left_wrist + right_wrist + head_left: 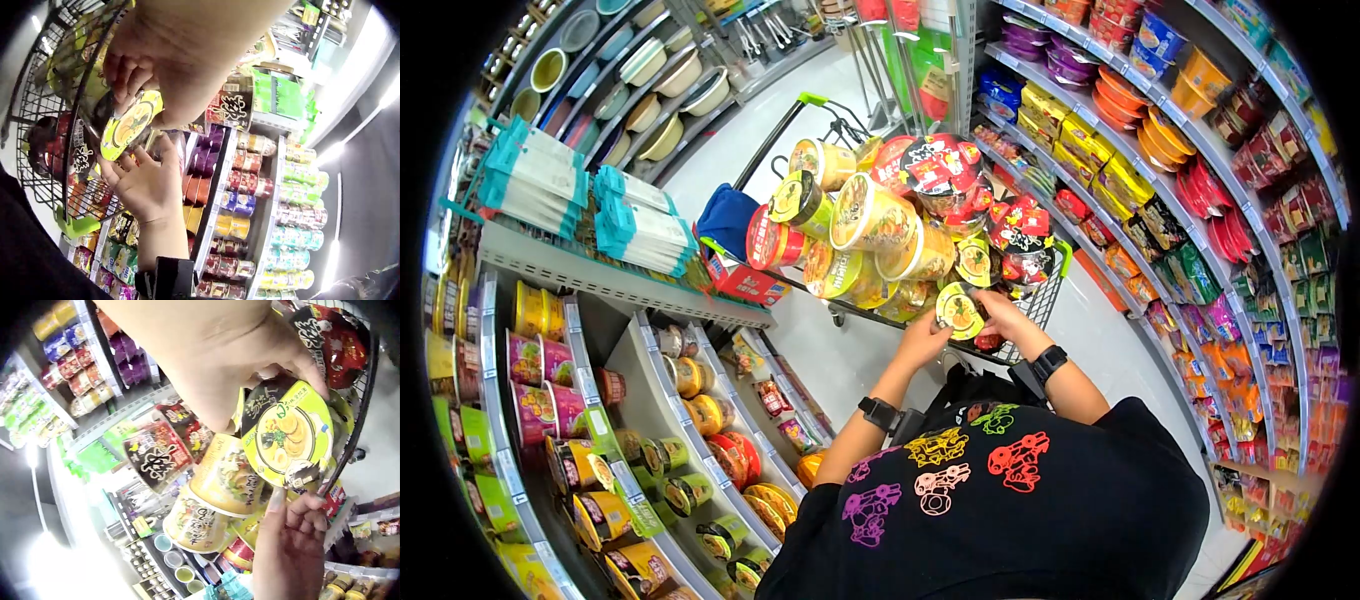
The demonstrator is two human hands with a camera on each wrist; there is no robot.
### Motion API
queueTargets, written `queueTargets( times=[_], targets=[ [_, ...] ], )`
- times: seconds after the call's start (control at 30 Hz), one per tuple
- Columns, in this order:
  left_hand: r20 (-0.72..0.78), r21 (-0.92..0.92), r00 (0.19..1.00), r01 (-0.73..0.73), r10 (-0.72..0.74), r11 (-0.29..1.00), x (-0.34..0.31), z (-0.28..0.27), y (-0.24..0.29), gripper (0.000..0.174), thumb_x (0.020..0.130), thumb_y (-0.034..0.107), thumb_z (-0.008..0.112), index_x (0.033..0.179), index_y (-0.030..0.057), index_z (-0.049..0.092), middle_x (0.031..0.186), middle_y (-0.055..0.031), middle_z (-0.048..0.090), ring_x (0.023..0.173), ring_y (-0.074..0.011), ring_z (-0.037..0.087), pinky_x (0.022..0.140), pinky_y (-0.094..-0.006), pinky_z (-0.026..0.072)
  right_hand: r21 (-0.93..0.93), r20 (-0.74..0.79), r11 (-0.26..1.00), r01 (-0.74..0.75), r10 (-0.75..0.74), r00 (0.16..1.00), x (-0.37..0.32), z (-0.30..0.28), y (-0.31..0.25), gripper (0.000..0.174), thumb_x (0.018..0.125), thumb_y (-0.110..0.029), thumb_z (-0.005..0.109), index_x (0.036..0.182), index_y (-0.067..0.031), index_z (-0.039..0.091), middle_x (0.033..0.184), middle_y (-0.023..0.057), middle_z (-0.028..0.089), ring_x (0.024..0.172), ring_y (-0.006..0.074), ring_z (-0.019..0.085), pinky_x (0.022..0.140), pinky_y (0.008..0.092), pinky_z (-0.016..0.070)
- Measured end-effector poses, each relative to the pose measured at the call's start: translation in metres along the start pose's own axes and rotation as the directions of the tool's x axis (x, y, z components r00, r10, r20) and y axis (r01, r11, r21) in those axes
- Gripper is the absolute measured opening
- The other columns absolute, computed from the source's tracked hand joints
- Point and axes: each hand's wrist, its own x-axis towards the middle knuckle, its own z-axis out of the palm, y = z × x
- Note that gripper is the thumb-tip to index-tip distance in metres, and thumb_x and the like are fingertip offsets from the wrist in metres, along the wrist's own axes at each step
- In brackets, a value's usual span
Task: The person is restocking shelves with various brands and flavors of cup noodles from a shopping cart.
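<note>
Both hands hold one instant noodle bowl [960,310] at the near edge of the shopping cart. Its round lid [289,434] is yellow-green and black, with a picture of noodle soup and egg. My left hand [924,342] grips the rim from the left, thumb [277,499] at the lid's edge and fingers curled below. From the other side, my right hand [1006,320] curls its fingers round the bowl. In the left wrist view the lid [132,125] is tilted between the two hands, its lower side hidden.
The cart's black wire basket [1040,310] is piled with noodle tubs [873,212] and red-black packs [940,170]. A blue bag [728,220] hangs at its left. Shelves of noodle bowls [605,515] stand at left, shelves of snack packs [1120,185] at right.
</note>
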Motion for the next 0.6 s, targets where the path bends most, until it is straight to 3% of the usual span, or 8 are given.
queueTargets(
  times=[0.13, 0.17, 0.27, 0.3, 0.4, 0.43, 0.53, 0.6],
  targets=[
    [0.102, 0.054, 0.994, -0.052, 0.046, 0.997, -0.023, -0.004, 0.034, 0.051, 0.077, 0.026, 0.062, 0.123, 0.0078, 0.049, 0.064, -0.0037, 0.059, 0.056, -0.013, 0.053, 0.055, -0.0288, 0.0428, -0.17, 0.002, 0.984, 0.057, -0.058, 0.998, -0.041, 0.0, -0.028, 0.043, 0.086, -0.041, 0.05, 0.109, -0.0045, 0.053, 0.093, 0.0061, 0.062, 0.076, 0.0162, 0.063, 0.058, 0.0342, 0.0525],
    [0.124, 0.097, 0.991, -0.068, 0.056, 0.993, -0.029, -0.005, 0.04, 0.059, 0.077, 0.026, 0.063, 0.129, 0.007, 0.043, 0.065, -0.0045, 0.059, 0.057, -0.0132, 0.054, 0.055, -0.0278, 0.0434, -0.255, -0.095, 0.965, 0.064, -0.091, 0.991, -0.059, 0.003, -0.037, 0.043, 0.086, -0.04, 0.052, 0.106, -0.0031, 0.054, 0.091, 0.0069, 0.062, 0.073, 0.0163, 0.063, 0.056, 0.0343, 0.0529],
    [0.133, 0.052, 0.981, -0.148, 0.14, 0.988, -0.043, -0.006, 0.04, 0.07, 0.078, 0.025, 0.064, 0.136, 0.005, 0.032, 0.068, -0.0051, 0.06, 0.059, -0.0129, 0.054, 0.056, -0.027, 0.044, -0.38, -0.128, 0.913, 0.148, -0.21, 0.969, -0.085, 0.006, -0.049, 0.039, 0.087, -0.04, 0.051, 0.101, -0.0038, 0.057, 0.077, 0.004, 0.059, 0.053, 0.0126, 0.057, 0.04, 0.0231, 0.0459],
    [0.212, 0.056, 0.972, -0.119, 0.105, 0.991, -0.053, -0.015, 0.055, 0.077, 0.079, 0.022, 0.064, 0.14, 0.0035, 0.021, 0.077, -0.0063, 0.062, 0.063, -0.0126, 0.055, 0.059, -0.0267, 0.0456, -0.406, -0.124, 0.894, 0.189, -0.259, 0.958, -0.094, 0.008, -0.053, 0.044, 0.085, -0.04, 0.052, 0.1, 0.0009, 0.056, 0.084, 0.0099, 0.061, 0.062, 0.0174, 0.062, 0.043, 0.0285, 0.051],
    [0.262, -0.111, 0.939, -0.2, 0.222, 0.974, -0.076, -0.034, 0.062, 0.084, 0.078, 0.021, 0.065, 0.143, 0.0075, 0.013, 0.081, -0.0081, 0.062, 0.064, -0.0137, 0.058, 0.059, -0.0279, 0.0478, -0.326, -0.079, 0.89, 0.319, -0.361, 0.929, -0.122, 0.023, -0.06, 0.041, 0.087, -0.037, 0.05, 0.103, 0.0008, 0.056, 0.084, 0.0083, 0.062, 0.065, 0.0151, 0.061, 0.045, 0.0267, 0.0512],
    [0.314, -0.088, 0.929, -0.176, 0.195, 0.98, -0.082, -0.044, 0.063, 0.088, 0.079, 0.019, 0.065, 0.144, 0.0101, 0.006, 0.102, -0.0127, 0.06, 0.078, -0.0169, 0.062, 0.067, -0.0283, 0.0493, -0.324, -0.073, 0.881, 0.344, -0.386, 0.919, -0.128, 0.029, -0.062, 0.038, 0.088, -0.033, 0.051, 0.105, 0.0001, 0.056, 0.084, 0.0081, 0.062, 0.068, 0.0139, 0.061, 0.048, 0.026, 0.0504],
    [0.247, -0.179, 0.923, -0.255, 0.295, 0.95, -0.112, -0.067, 0.068, 0.089, 0.079, 0.02, 0.065, 0.144, 0.0116, 0.004, 0.118, -0.0174, 0.053, 0.093, -0.0209, 0.061, 0.075, -0.0296, 0.049, -0.37, -0.03, 0.779, 0.506, -0.555, 0.832, -0.139, 0.054, -0.06, 0.034, 0.088, -0.029, 0.054, 0.106, -0.0001, 0.056, 0.085, 0.0083, 0.062, 0.072, 0.0139, 0.06, 0.059, 0.026, 0.0498],
    [0.223, -0.144, 0.929, -0.267, 0.294, 0.953, -0.138, -0.089, 0.084, 0.091, 0.077, 0.015, 0.064, 0.144, 0.0121, 0.003, 0.132, -0.0228, 0.041, 0.113, -0.0276, 0.05, 0.09, -0.0347, 0.042, -0.41, 0.011, 0.645, 0.645, -0.704, 0.71, -0.151, 0.075, -0.063, 0.033, 0.087, -0.022, 0.056, 0.112, -0.0007, 0.053, 0.096, 0.0069, 0.062, 0.087, 0.0142, 0.057, 0.076, 0.0266, 0.0452]
  ],
)
